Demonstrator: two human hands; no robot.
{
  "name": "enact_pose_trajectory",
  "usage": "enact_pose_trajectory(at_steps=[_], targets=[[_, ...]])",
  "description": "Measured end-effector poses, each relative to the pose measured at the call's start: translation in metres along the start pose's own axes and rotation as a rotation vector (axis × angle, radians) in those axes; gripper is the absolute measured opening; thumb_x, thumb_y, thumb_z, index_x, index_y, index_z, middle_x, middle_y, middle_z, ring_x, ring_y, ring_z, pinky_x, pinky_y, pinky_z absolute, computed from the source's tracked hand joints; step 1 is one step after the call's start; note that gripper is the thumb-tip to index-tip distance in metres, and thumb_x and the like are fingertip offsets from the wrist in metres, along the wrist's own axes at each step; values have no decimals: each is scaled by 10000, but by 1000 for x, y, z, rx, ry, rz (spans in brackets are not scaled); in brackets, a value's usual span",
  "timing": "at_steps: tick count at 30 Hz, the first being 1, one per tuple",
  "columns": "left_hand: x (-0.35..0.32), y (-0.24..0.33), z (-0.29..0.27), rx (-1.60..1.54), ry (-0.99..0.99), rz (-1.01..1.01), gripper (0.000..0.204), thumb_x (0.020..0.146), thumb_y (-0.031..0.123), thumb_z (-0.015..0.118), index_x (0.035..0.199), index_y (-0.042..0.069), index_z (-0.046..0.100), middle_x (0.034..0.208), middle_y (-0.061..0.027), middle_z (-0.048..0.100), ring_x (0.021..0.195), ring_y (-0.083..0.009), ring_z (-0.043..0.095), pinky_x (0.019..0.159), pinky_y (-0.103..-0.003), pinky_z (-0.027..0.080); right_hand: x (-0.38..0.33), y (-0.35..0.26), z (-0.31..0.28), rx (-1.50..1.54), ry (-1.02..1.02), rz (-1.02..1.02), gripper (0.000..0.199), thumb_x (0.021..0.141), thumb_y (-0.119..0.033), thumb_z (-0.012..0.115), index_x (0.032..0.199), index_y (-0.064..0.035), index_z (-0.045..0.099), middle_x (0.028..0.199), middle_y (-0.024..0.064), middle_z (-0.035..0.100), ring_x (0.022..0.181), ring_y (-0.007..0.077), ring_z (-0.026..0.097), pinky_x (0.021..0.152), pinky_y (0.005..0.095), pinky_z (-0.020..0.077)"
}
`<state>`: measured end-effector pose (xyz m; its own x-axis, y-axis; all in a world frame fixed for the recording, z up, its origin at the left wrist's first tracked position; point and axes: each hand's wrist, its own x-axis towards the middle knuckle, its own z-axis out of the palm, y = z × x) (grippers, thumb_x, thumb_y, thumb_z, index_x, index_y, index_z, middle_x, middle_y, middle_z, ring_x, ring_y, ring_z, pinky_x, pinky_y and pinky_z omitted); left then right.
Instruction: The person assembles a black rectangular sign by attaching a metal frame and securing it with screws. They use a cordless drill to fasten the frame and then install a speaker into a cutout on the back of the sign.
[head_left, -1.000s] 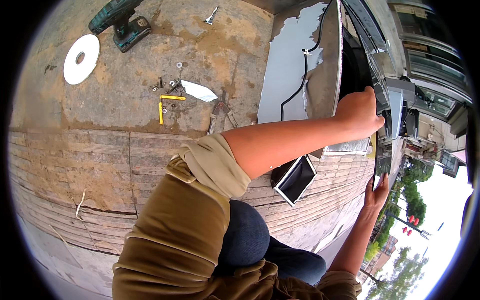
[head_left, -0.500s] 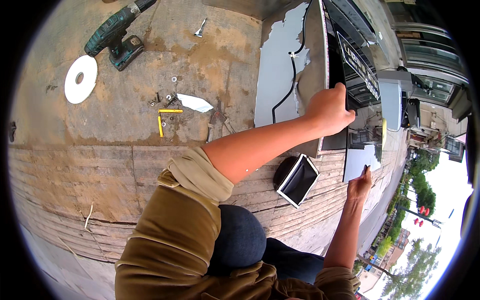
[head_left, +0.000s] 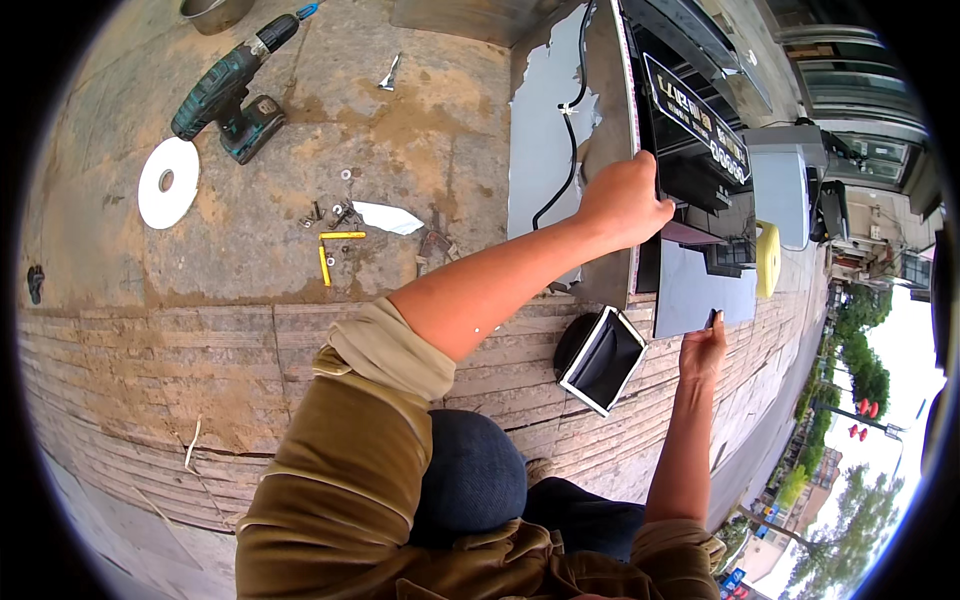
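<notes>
A glossy black panel (head_left: pixel 690 270), mirror-like and with a printed strip on its face, stands tilted against the open side of a large metal casing (head_left: pixel 607 150). My left hand (head_left: pixel 628 203) is closed round the panel's left edge, about midway up. Lower down, my right hand (head_left: pixel 704 345) pinches the near edge close to the corner, thumb on the glossy face. Grey sheet, peeled at its border, covers part of the casing's side, and a black cable (head_left: pixel 572 150) runs along it. The fingers behind the panel are hidden.
Left on the dirty floor lie a green-black cordless drill (head_left: pixel 222 95), a white disc (head_left: pixel 168 183), a yellow folding piece (head_left: pixel 325 250) and several screws. A black box-shaped part with a white rim (head_left: pixel 602 362) sits near my knee. Beyond the panel is a yellow round object (head_left: pixel 767 260).
The panel has shifted left and tilted, so its reflections differ and more of the yellow round object shows. Both hands have moved with it, keeping their hold. The whole view has shifted slightly.
</notes>
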<state>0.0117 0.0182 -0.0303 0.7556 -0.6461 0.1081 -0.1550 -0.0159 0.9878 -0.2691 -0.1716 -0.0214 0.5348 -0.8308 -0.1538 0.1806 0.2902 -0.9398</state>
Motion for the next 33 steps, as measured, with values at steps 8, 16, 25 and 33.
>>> enact_pose_trajectory(at_steps=[8,16,25,33], targets=[[-13,8,1,-59,-15,22,301,760,190,692,893,-19,521,721,-124,645,691,-283,647,639,-378,497,-15,2,5,-13,64,-2,361,929,-148,551,1236,21,464,1226,119,568,1117,221,565,971,373,472],[-14,2,3,-103,-15,4,305,755,180,702,894,-21,521,707,-112,640,668,-250,642,621,-352,490,-14,-2,-3,-11,38,7,328,932,-153,554,1206,14,488,1182,104,590,1065,202,585,929,354,493],[-13,-1,0,-110,4,25,304,759,176,704,890,-27,520,709,-111,639,655,-239,637,614,-342,488,-18,1,12,-22,52,1,300,933,-150,556,1180,12,505,1149,94,607,1024,187,600,894,339,508],[-13,-1,5,-207,-40,-3,297,765,162,716,927,-14,539,731,-68,624,667,-152,613,628,-296,485,-21,-2,14,83,59,64,187,920,-141,579,1057,-15,560,1031,76,647,915,177,631,833,326,529]])
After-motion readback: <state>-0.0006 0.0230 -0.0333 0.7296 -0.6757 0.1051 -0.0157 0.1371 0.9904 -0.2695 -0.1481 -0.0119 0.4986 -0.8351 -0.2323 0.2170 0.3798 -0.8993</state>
